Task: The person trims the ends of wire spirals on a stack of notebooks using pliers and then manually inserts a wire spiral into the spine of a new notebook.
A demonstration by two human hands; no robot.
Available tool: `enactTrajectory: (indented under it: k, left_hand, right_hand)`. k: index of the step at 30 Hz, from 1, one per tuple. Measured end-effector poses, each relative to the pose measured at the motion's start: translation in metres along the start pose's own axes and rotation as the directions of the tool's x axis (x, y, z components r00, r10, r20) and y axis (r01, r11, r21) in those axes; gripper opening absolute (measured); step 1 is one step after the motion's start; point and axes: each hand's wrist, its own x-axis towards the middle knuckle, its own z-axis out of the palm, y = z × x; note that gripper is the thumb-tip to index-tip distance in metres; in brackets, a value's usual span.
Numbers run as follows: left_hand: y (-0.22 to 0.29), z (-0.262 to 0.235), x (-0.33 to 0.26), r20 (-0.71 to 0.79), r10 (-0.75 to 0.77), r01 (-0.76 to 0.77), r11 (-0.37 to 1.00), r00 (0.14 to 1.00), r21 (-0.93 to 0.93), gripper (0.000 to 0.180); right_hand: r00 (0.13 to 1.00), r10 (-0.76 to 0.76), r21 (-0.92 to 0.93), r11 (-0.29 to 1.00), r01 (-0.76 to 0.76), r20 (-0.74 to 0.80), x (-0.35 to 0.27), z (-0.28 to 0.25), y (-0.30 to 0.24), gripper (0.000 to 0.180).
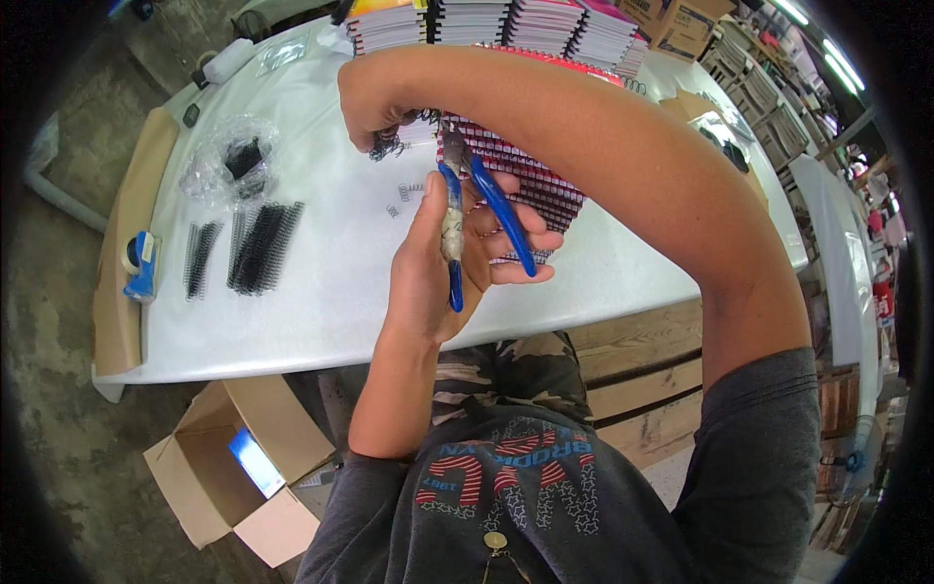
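My left hand is turned palm up at the table's middle and holds blue-handled pliers. Their handles stand apart, one wrapped in pale tape against my palm. The dark jaws point away from me, at the edge of a stack of spiral-bound books whose coiled spines show in rows. My right hand reaches across from the right, beyond the pliers, with curled fingers on a tangle of black spiral coil; its fingertips are partly hidden. Small cut coil pieces lie beside my left thumb.
Black binding coils lie on the white table at left, near a clear plastic bag with more coils. A blue tape dispenser sits at the left edge. Stacked books line the back. An open cardboard box stands below.
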Motion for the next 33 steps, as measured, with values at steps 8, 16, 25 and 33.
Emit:
enactTrajectory:
  k: [8, 16, 25, 33]
  left_hand:
    - [0.005, -0.008, 0.006, 0.122, -0.004, 0.017, 0.994, 0.992, -0.109, 0.057]
    - [0.005, -0.017, -0.006, 0.249, -0.007, 0.053, 0.983, 0.968, -0.178, 0.060]
    - [0.014, -0.179, -0.038, -0.343, 0.634, 0.372, 0.094, 0.693, 0.924, 0.051]
    - [-0.017, -0.160, -0.008, -0.408, 0.717, -0.283, 0.634, 0.565, 0.720, 0.065]
  right_hand:
    - [0.994, 0.002, -0.019, 1.000, -0.004, -0.105, -0.006, -0.002, -0.004, 0.025]
    - [0.992, 0.008, 0.103, 0.995, 0.005, -0.122, -0.004, 0.000, 0.005, 0.027]
    - [0.988, -0.043, 0.695, 0.706, 0.135, -0.148, 0.000, -0.004, -0.016, 0.020]
    - [0.967, -0.057, 0.879, 0.407, 0.249, -0.248, 0.024, 0.085, -0.023, 0.019]
